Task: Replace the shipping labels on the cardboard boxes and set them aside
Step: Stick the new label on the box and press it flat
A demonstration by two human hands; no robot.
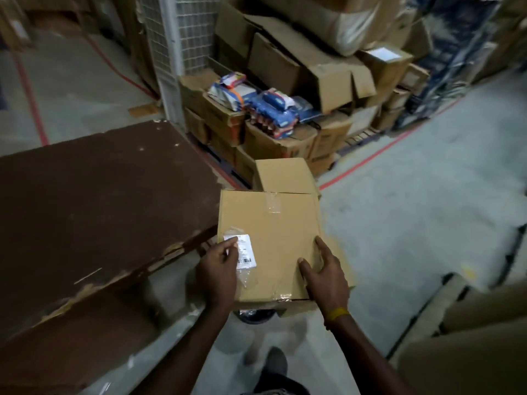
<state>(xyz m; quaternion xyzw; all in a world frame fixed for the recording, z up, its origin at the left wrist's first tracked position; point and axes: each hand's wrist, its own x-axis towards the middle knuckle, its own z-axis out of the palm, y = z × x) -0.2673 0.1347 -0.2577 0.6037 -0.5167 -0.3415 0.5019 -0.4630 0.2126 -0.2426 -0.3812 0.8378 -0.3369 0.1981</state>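
Note:
A closed cardboard box (pixel 273 232) sits in front of me, taped along its middle seam. A white shipping label (pixel 245 250) under clear film is stuck near the box's left edge. My left hand (pixel 218 273) pinches the label's upper left corner with curled fingers. My right hand (pixel 328 276) rests on the box's right near corner, fingers spread flat on top and thumb on the lid. A second plain box (pixel 285 175) stands just behind the first.
A worn brown table (pixel 99 209) fills the left. Stacked cartons and blue packets (pixel 273 109) crowd a pallet behind, beside a wire cage (pixel 174 38). Red floor lines (pixel 370 158) mark the concrete. More cardboard (pixel 470 323) lies at lower right. My foot (pixel 275 363) shows below.

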